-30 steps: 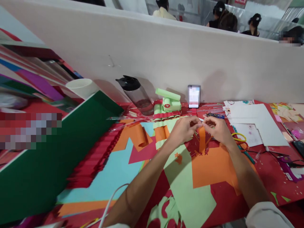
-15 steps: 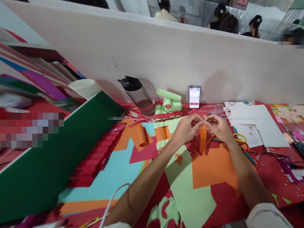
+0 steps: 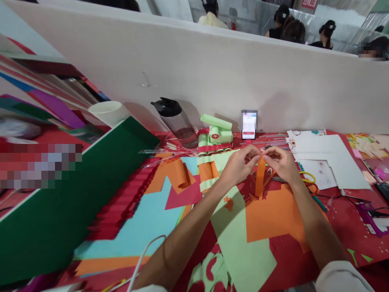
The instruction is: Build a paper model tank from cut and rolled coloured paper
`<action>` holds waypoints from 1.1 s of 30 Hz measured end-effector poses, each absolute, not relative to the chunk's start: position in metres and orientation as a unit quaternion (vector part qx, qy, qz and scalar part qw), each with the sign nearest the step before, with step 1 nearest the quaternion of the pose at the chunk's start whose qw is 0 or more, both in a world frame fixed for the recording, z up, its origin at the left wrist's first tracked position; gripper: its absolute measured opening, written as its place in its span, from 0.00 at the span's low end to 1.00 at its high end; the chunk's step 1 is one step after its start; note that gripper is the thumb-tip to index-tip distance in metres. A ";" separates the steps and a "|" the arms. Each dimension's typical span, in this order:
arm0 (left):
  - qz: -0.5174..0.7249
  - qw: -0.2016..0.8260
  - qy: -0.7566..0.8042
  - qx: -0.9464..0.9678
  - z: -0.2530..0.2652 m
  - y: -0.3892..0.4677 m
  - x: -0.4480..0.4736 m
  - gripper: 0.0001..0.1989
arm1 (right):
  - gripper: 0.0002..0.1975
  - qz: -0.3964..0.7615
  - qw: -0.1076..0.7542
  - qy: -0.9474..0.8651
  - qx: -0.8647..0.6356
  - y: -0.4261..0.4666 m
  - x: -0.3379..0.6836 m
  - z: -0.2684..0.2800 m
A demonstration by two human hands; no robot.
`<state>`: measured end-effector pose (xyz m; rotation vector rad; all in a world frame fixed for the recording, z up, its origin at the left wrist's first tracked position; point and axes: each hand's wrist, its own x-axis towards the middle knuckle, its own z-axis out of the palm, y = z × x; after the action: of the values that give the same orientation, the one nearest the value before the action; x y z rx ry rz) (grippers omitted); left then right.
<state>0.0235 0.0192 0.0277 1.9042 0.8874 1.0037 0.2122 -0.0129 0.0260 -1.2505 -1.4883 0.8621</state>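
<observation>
My left hand (image 3: 242, 163) and my right hand (image 3: 280, 161) meet fingertip to fingertip above the table. Both are pinched at the top end of an orange paper strip (image 3: 260, 177), which hangs down between them. What exactly the fingertips press is too small to make out. Beneath lie small dark star-shaped cutouts and an orange paper sheet (image 3: 270, 217). Scissors with a yellow handle (image 3: 308, 176) rest just right of my right hand. Left of my left hand is a piece of orange paper with pale green bands (image 3: 207, 172). Small orange star cutouts (image 3: 229, 203) sit on a pale green sheet (image 3: 240, 243).
A green board (image 3: 75, 202) slants along the left. At the back stand a water bottle (image 3: 179, 123), green paper rolls (image 3: 219, 134) and an upright phone (image 3: 249, 124) before a white partition (image 3: 194, 73). White sheets (image 3: 334, 162) lie right; a white cable (image 3: 142, 259) runs near my left forearm.
Almost nothing differs. My right fingertips have shifted very slightly at the top of the orange strip, and its upper end leans a little further right.
</observation>
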 end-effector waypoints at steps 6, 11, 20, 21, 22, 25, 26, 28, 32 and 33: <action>0.397 0.399 0.349 0.749 0.030 0.018 0.023 0.06 | 0.11 0.361 0.489 -0.609 -0.510 -0.014 0.212 0.026; 0.396 0.391 0.348 0.754 0.028 0.018 0.024 0.06 | 0.11 0.364 0.486 -0.615 -0.504 -0.013 0.214 0.025; 0.396 0.391 0.345 0.756 0.030 0.018 0.023 0.05 | 0.11 0.363 0.491 -0.615 -0.499 -0.013 0.214 0.022; 0.396 0.391 0.343 0.757 0.030 0.017 0.023 0.05 | 0.11 0.362 0.492 -0.615 -0.499 -0.013 0.214 0.023; 0.396 0.390 0.341 0.758 0.030 0.017 0.023 0.05 | 0.11 0.362 0.491 -0.615 -0.500 -0.013 0.214 0.023; 0.403 0.381 0.334 0.762 0.029 0.018 0.024 0.04 | 0.11 0.361 0.491 -0.617 -0.498 -0.014 0.215 0.025; 0.407 0.376 0.330 0.764 0.028 0.018 0.024 0.04 | 0.11 0.361 0.491 -0.617 -0.498 -0.014 0.215 0.026; 0.416 0.368 0.320 0.768 0.027 0.018 0.024 0.04 | 0.11 0.363 0.493 -0.615 -0.497 -0.013 0.216 0.027; 0.430 0.365 0.304 0.768 0.026 0.019 0.025 0.04 | 0.11 0.375 0.499 -0.607 -0.492 -0.013 0.217 0.028; 0.434 0.364 0.303 0.767 0.026 0.019 0.025 0.04 | 0.11 0.378 0.499 -0.606 -0.490 -0.013 0.217 0.028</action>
<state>0.0247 0.0186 0.0262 1.9731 0.7805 1.1159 0.2167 -0.0129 0.0280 -1.1858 -1.4667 0.9151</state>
